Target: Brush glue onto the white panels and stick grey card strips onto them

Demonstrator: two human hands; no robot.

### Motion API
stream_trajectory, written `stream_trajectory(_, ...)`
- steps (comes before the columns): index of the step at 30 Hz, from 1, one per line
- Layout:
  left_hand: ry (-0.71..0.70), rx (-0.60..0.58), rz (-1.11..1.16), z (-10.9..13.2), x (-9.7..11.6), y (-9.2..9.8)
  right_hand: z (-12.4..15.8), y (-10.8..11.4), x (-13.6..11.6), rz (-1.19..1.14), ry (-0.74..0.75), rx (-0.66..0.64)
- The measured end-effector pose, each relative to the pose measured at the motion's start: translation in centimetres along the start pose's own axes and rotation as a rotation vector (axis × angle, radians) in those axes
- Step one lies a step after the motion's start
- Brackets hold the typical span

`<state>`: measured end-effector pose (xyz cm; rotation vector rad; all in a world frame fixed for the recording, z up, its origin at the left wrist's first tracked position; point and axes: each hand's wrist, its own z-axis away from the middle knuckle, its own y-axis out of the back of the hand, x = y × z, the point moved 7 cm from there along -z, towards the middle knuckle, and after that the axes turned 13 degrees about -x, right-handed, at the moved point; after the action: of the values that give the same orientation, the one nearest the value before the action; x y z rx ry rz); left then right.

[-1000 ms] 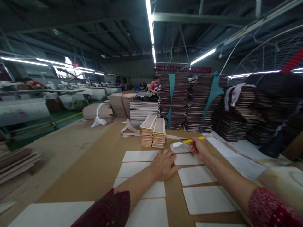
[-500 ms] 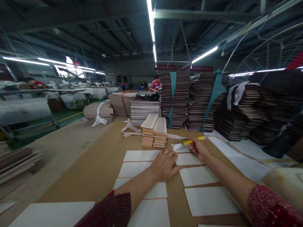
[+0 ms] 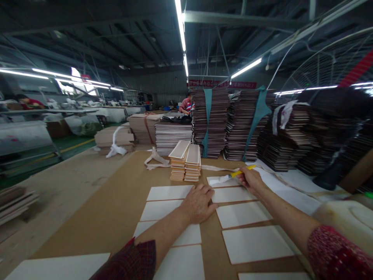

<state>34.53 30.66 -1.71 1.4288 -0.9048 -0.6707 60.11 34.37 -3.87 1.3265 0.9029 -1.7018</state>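
My right hand (image 3: 250,179) is closed around the yellow handle of a paintbrush (image 3: 243,170). Its white bristles lie on the farthest white panel (image 3: 214,180) of the right-hand column. My left hand (image 3: 199,202) rests palm down, fingers slightly bent, on the inner edge of the left column of white panels (image 3: 169,193), its thumb reaching toward the right column. Nearer me in the right column are more white panels (image 3: 243,214) with thin brown edges, laid flat on the brown board (image 3: 96,217). Beyond my left hand stand two short stacks of narrow panels (image 3: 178,155).
Tall dark stacks of sheets (image 3: 212,124) tied with teal cloth line the table's far side. A pale strap (image 3: 157,159) lies near the short stacks. A whitish container (image 3: 346,221) stands at right. Loose boards (image 3: 17,202) lie at left. Another person (image 3: 185,105) is beyond the stacks.
The brush has tilted, and its bristles now lie along the far panel, farther toward the panel's left end. My left hand stays on the panels. The whole view has shifted slightly.
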Motion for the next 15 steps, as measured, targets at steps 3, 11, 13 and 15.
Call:
stream_trajectory(3, 0.002, -0.001, 0.004, 0.0, -0.1, 0.1, 0.1, 1.4, -0.2, 0.059, -0.031, 0.066)
stream_trajectory(11, 0.004, -0.004, 0.009, 0.0, -0.1, -0.1, 0.8, 4.1, -1.7, 0.155, -0.013, 0.142)
stream_trajectory(13, 0.006, -0.006, 0.01, 0.0, -0.1, -0.1, 0.8, 4.8, -2.0, 0.177, -0.008, 0.154)
stream_trajectory(15, 0.006, -0.009, 0.01, 0.0, -0.1, 0.0, 0.8, 5.5, -2.3, 0.199, -0.008, 0.169)
